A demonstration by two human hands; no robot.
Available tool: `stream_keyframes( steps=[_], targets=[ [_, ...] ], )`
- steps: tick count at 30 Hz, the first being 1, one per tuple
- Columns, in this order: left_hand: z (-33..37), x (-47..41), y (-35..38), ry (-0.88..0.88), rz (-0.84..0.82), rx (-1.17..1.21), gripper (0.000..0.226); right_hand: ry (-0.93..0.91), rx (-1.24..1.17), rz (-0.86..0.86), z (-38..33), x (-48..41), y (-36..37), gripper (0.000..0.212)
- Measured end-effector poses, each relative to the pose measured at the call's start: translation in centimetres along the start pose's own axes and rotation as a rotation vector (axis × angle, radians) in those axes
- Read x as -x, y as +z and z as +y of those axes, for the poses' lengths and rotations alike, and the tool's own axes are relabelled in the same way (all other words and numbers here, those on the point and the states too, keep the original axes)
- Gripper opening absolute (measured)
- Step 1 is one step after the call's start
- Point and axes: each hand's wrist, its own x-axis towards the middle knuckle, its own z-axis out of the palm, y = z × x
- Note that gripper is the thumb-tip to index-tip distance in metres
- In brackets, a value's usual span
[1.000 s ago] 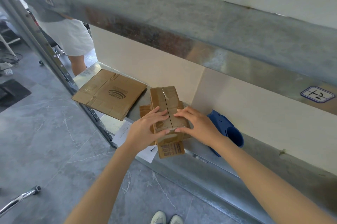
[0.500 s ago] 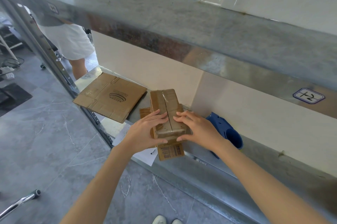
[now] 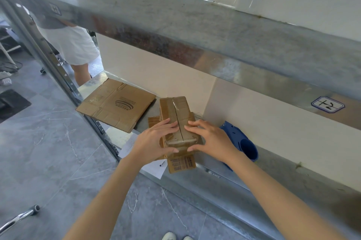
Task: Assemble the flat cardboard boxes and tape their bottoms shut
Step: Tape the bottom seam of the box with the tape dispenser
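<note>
Tape [image 3: 181, 141] getting pressed onto the bottom of the small box [image 3: 175, 111]
Head view: the small box sits bottom-up on the metal shelf [image 3: 224, 180], flaps closed. The left hand [image 3: 154, 140] and right hand [image 3: 212, 138] lie flat-fingered either side of the seam, thumbs on the near face. Over the last second they have only crept toward that front edge. This bottom looks almost sealed. A flat cardboard box [image 3: 117, 107] waits just beside.

Metal shelf [image 3: 224, 179], bearing: flattened cardboard box [image 3: 117, 107] at left, overhanging the front edge; small box [image 3: 175, 114] at centre; white paper sheet [image 3: 154, 167] at front edge; blue plastic item [image 3: 244, 142] at right.
</note>
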Motion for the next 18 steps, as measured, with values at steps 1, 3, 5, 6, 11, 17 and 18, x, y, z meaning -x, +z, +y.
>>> stream_keyframes(
  steps=[1,3,5,6,11,17,18],
  targets=[
    [0.0,0.0,0.3,0.000,0.033,0.005,0.066,0.012,-0.006,0.041,-0.2,0.0,0.3,0.066],
    [0.1,0.2,0.9,-0.005,0.095,0.024,0.059,0.034,-0.014,0.120,-0.7,0.2,0.8,0.057],
    [0.3,0.5,1.3,-0.021,0.140,0.048,0.057,0.059,-0.035,0.127,-1.0,0.3,1.2,0.056],
    [0.5,0.5,1.5,-0.029,0.159,0.059,0.057,0.072,-0.060,0.112,-1.0,0.4,1.3,0.058],
    [1.7,0.9,2.2,-0.059,0.244,0.086,0.057,0.185,-0.292,0.063,-1.1,0.3,1.6,0.080],
    [2.0,2.2,0.8,-0.056,0.118,0.153,0.090,0.196,-0.432,-0.045,-0.2,-1.1,-0.1,0.078],
    [1.8,2.3,0.1,-0.056,0.098,0.158,0.094,0.202,-0.443,-0.059,0.0,-1.4,-0.3,0.079]
  ],
)
